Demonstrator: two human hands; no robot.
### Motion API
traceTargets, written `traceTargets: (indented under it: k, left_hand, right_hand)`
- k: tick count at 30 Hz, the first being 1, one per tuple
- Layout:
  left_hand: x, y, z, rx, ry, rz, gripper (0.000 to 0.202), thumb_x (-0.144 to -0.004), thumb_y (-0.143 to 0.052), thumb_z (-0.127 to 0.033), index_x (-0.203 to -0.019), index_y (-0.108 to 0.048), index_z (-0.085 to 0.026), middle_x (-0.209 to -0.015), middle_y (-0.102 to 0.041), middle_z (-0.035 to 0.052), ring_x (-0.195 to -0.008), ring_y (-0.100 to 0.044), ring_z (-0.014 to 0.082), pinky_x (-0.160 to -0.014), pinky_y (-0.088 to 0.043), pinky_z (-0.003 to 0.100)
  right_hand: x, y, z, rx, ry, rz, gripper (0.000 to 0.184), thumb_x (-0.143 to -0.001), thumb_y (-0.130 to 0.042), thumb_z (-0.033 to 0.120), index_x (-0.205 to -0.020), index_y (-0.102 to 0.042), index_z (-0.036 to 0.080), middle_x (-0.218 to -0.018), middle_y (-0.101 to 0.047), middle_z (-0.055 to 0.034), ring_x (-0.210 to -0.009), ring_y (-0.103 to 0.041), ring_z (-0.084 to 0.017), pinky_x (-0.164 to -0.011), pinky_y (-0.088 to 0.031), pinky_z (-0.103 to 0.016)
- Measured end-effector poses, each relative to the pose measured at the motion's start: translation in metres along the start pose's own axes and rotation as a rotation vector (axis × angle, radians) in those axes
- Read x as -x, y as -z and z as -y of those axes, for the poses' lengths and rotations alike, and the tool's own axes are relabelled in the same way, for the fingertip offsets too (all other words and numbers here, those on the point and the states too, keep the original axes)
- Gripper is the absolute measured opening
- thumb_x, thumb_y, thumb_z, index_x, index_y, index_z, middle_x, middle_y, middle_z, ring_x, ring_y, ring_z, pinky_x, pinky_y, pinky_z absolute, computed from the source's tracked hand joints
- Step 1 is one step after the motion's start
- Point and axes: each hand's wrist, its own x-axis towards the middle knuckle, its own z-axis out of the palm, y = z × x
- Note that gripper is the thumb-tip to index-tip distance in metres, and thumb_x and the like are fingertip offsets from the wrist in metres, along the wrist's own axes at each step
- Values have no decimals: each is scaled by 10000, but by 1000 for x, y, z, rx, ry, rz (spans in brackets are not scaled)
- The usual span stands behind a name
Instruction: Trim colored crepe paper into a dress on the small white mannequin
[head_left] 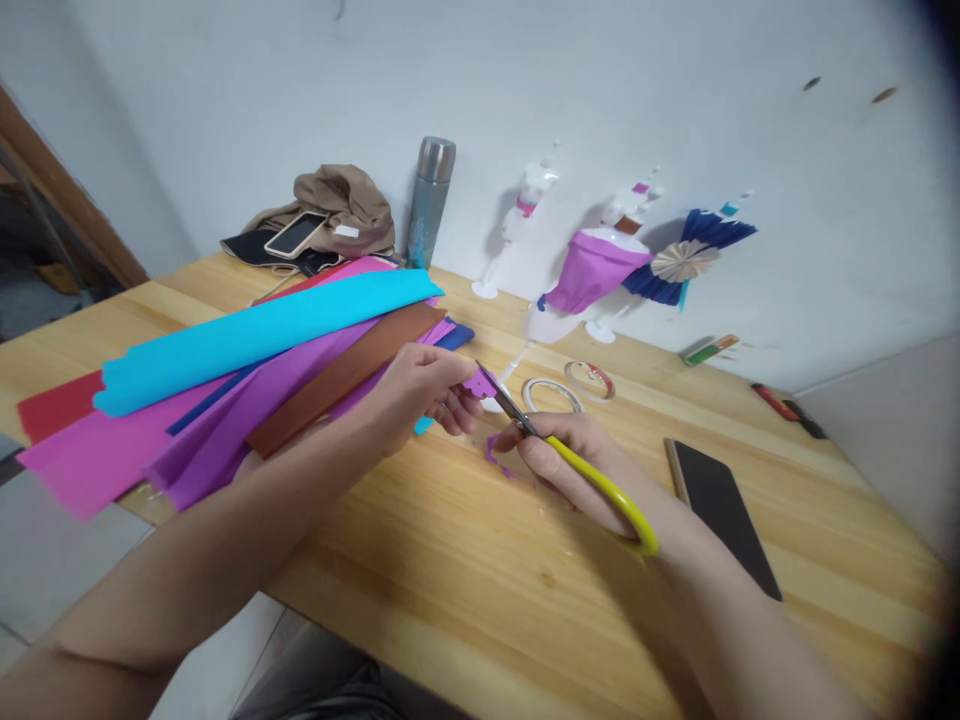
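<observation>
Looking down from the head view, I've got a pale wooden table [465,560] pushed against a white wall [675,80], with grey floor showing off its left side.

My left hand [420,385] pinches a small purple paper piece [478,382] between thumb and fingers, held just above the wood. My right hand [562,478] is wrapped around the yellow-handled scissors [517,412], whose blades meet that paper's right edge. A purple scrap [495,455] lies on the table just under the blades.

For containers there is only a steel flask [430,200], upright near the wall with its cap on; I can't see what's in it. Beside it a brown bag [341,200] slumps with a phone [295,233] resting on it.

Crepe sheets fan out on my left, a cyan sheet [262,335] on top and a brown sheet [345,375] and magenta sheet [97,455] beneath, their ends hanging over the left edge. Two tape rolls [551,395] lie flat beyond the scissors, and a dark phone [724,515] lies near my right wrist. Paper-dressed figures [596,270] stand by the wall. Bare wood stretches from my hands to the near edge.
</observation>
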Motion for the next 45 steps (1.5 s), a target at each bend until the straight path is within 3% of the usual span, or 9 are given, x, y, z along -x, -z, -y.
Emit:
traceTargets:
  k: [4, 11, 18, 24, 29, 33, 45]
  left_hand:
    - [0, 0, 2, -18, -3, -2, 181, -714, -663, -242, -574, -699, -131, -590, -682, 43, -485, -646, 120, -467, -498, 202]
    - [-2, 2, 5, -52, -37, 14, 182, -720, -697, -236, -561, -697, -148, -532, -672, 32, -478, -624, 104, -494, -508, 187]
    - [-3, 2, 7, -48, -55, 40, 177, -712, -727, -259, -577, -710, -146, -529, -675, 28, -474, -623, 102, -488, -509, 186]
    - [-4, 3, 9, -48, -78, 58, 179, -692, -757, -285, -589, -717, -145, -541, -680, 26, -485, -628, 102, -495, -515, 190]
    - [-4, 1, 9, -39, -70, 58, 170, -664, -759, -286, -581, -720, -143, -545, -679, 23, -483, -629, 102, -469, -498, 183]
    - [-4, -2, 8, -42, -55, 50, 160, -661, -749, -270, -571, -718, -142, -538, -675, 18, -476, -627, 99, -457, -486, 176]
    - [-2, -2, 5, -43, -20, 73, 157, -683, -747, -256, -579, -725, -141, -518, -671, 22, -486, -641, 104, -463, -493, 169]
  right_hand:
    - [2, 0, 0, 8, -57, 0, 604, -1012, -525, 752, -738, -574, 216, -542, -390, 47, -502, -309, -119, -482, -195, -319]
    - [2, 1, -2, 19, -36, 7, 554, -1036, -520, 696, -768, -575, 215, -562, -397, 49, -526, -327, -124, -498, -221, -312]
    - [1, 1, 1, 16, 3, -19, 599, -999, -517, 770, -749, -551, 226, -585, -396, 40, -549, -339, -139, -521, -228, -329]
    - [3, 0, 2, 7, -51, -35, 534, -1026, -532, 687, -794, -607, 212, -562, -405, 46, -535, -335, -132, -513, -222, -321]
    - [-2, 1, -2, -19, 37, -24, 621, -987, -524, 793, -733, -537, 226, -578, -403, 48, -519, -345, -123, -484, -248, -289]
    - [-4, 0, -2, -35, 29, -24, 681, -940, -525, 870, -727, -539, 223, -575, -410, 50, -497, -346, -117, -456, -246, -274]
    - [-3, -3, -2, -66, 53, -56, 684, -941, -530, 873, -712, -524, 228, -569, -392, 57, -498, -336, -112, -455, -262, -277]
